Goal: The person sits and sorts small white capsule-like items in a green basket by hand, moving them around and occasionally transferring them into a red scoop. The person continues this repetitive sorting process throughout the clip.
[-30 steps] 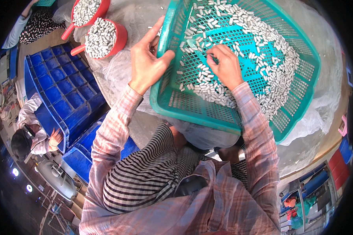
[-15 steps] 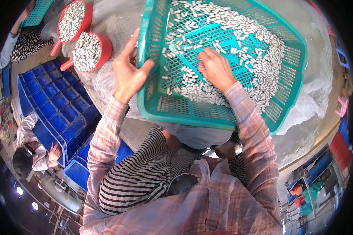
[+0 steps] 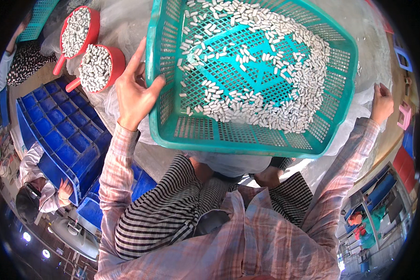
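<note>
A green plastic mesh basket (image 3: 238,148) tilts before me. Many small white capsule-shaped pieces (image 3: 312,74) lie in it, heaped along its far, right and near sides, with the mesh bottom showing between. My left hand (image 3: 137,93) grips the basket's left rim, its thumb over the edge and its index finger stretched along the outside. Beyond the right wall, over the plastic sheet, my right hand (image 3: 382,103) is raised with its fingers pinched together. Whether something small sits between those fingertips is hidden.
Two red scoops (image 3: 118,65) full of the same pieces stand at the far left. Below them is a blue divided crate (image 3: 56,123), with another person's hand (image 3: 64,191) at its edge. Clear plastic sheeting (image 3: 375,56) covers the work surface. A pink stool (image 3: 404,115) stands at right.
My right hand has left the pieces inside the basket and moved right, past its right wall. The basket and my left hand have shifted a little left.
</note>
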Motion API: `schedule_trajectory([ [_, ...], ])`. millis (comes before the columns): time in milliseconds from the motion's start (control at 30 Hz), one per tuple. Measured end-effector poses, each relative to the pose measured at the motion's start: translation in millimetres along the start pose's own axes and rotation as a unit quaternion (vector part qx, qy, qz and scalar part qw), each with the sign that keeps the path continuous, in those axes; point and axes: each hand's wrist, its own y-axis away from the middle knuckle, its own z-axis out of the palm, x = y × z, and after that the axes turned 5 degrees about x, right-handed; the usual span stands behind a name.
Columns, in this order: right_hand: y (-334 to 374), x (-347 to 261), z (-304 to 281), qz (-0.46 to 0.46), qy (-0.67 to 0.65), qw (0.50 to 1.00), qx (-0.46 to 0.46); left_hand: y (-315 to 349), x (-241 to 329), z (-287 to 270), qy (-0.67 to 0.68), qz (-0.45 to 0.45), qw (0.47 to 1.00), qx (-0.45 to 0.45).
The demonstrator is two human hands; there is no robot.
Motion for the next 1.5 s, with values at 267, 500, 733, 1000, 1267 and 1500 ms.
schedule_trajectory([
  [267, 119, -236, -28, -0.156, -0.537, 0.806, -0.192, 4, -9, 1, 0.011, 0.013, 1.0, 0.021],
  [500, 146, -317, 8, -0.211, -0.477, 0.824, -0.219, 0, -7, 6, 0.018, 0.009, 1.0, 0.008],
  [733, 153, -325, -3, -0.29, -0.475, 0.802, -0.216, 0, -4, 2, -0.014, 0.002, 1.0, 0.012],
  [1000, 158, -337, 2, -0.328, -0.48, 0.796, -0.167, -1, -1, 2, 0.016, -0.027, 1.0, -0.005],
  [1267, 104, -256, -58, -0.126, -0.542, 0.829, -0.052, 4, -14, -2, -0.03, -0.037, 0.999, -0.003],
  [1500, 23, -42, -8, -0.024, 0.036, 0.999, 0.026, -5, -8, -1, -0.014, -0.027, 0.999, -0.016],
])
